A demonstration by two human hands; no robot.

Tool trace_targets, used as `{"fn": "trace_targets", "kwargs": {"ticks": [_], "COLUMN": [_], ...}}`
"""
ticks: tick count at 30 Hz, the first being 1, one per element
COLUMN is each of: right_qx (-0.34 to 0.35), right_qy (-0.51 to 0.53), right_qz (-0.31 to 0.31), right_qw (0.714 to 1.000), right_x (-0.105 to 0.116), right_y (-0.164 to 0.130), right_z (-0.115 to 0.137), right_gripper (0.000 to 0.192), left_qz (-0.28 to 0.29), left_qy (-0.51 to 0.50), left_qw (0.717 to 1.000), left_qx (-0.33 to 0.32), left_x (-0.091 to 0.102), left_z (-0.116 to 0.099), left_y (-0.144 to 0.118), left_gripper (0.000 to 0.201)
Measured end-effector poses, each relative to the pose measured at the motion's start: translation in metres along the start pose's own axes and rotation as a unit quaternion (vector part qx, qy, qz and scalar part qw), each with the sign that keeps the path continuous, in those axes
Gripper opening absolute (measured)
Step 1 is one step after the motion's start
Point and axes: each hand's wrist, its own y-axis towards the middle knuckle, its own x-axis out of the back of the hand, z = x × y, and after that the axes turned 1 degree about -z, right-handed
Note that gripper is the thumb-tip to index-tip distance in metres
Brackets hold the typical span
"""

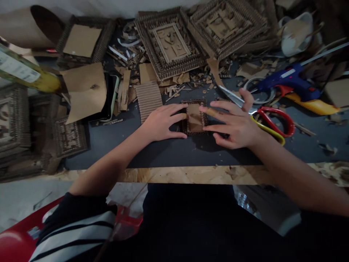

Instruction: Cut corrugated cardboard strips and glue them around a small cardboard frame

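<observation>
A small square cardboard frame (195, 118) with a corrugated border lies flat on the dark mat (163, 153). My left hand (163, 122) rests flat on the mat, its fingertips touching the frame's left edge. My right hand (235, 123) lies with spread fingers over the frame's right side, fingertips pressing on it. Neither hand grips anything.
Red-and-yellow scissors (272, 122) lie just right of my right hand. A blue glue gun (286, 82) sits at the far right. Larger corrugated frames (171, 43) and cardboard scraps crowd the back. A ribbed cardboard piece (148, 100) lies left of the small frame. The table's wooden edge (191, 174) runs in front.
</observation>
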Motion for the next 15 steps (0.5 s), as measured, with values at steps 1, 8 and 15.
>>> {"fn": "trace_targets", "kwargs": {"ticks": [1,8,15], "right_qx": [0.005,-0.064,-0.134], "right_qy": [-0.004,-0.042,-0.049], "right_qz": [-0.017,0.006,0.044], "right_qw": [1.000,0.997,0.989], "right_x": [0.000,-0.004,-0.007], "right_y": [0.000,0.001,0.008], "right_z": [0.000,0.002,0.007], "right_gripper": [0.021,0.024,0.024], "left_qz": [0.004,0.016,-0.036], "left_qy": [0.003,0.013,0.078], "left_qw": [1.000,1.000,0.976], "left_qx": [0.003,0.011,0.199], "left_x": [0.001,-0.001,0.056], "left_z": [0.000,-0.002,-0.023], "left_y": [0.000,0.001,-0.017], "left_gripper": [0.070,0.067,0.085]}}
